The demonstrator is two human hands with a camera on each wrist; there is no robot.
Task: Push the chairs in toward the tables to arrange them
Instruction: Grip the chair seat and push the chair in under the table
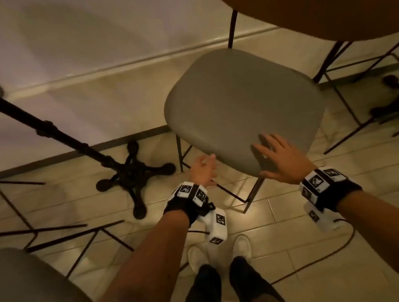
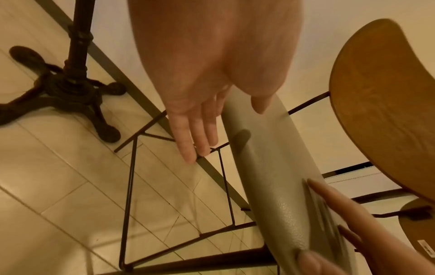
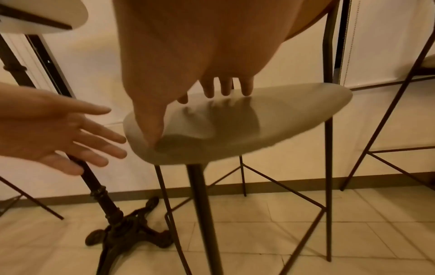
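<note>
Over the near edge of the grey chair seat [image 1: 242, 110], seen from the head, the right hand [image 1: 281, 162] rests flat with fingers spread wide, while the left hand [image 1: 203, 171] hangs open just off the seat's near-left corner, holding nothing. From the left wrist, those fingers [image 2: 188, 134] are straight and loose beside the seat rim [image 2: 270, 167]; from the right wrist, the thumb [image 3: 150, 128] hooks the edge. I'd plant both palms there and push evenly toward the wooden table [image 1: 325, 5].
</note>
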